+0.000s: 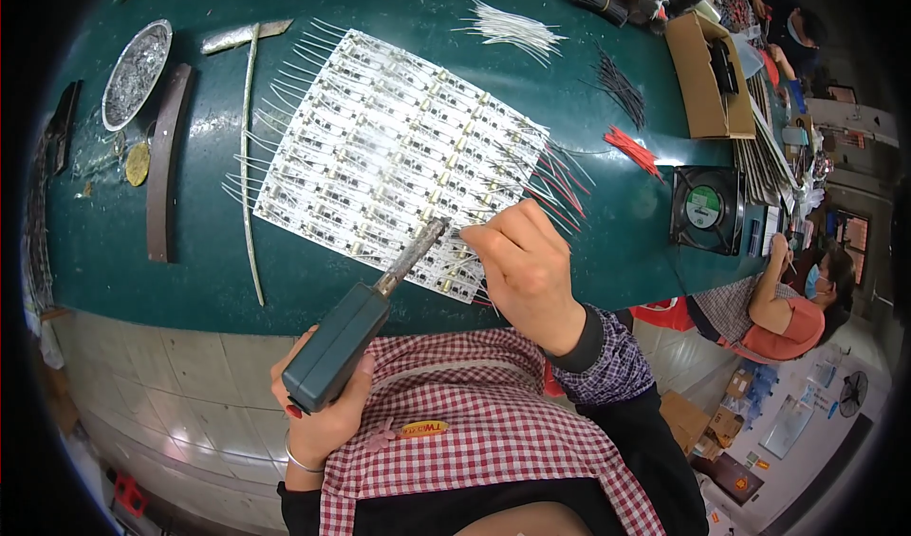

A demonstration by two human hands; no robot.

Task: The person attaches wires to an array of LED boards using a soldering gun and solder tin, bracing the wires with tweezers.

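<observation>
My left hand (330,426) is wrapped round the dark green handle of a soldering iron (342,341). The iron's grey, crusted tip reaches the near part of a white panel of circuit boards (380,133). Just right of the tip, my right hand (527,266) is closed in a pinch over the panel, apparently on a thin wire whose ends are hard to make out. Pale wires (289,85) stick out along the panel's left edge. Black and red wires (560,190) fan out at its right edge.
Bundles of white wires (512,31), black wires (619,90) and red wires (633,150) lie beyond the panel. A small fan (707,209) and a cardboard box (697,71) stand right. On the left are an oval metal dish (138,76), a brown strip (171,166) and a thin rod (249,175). Co-workers (788,308) sit at right.
</observation>
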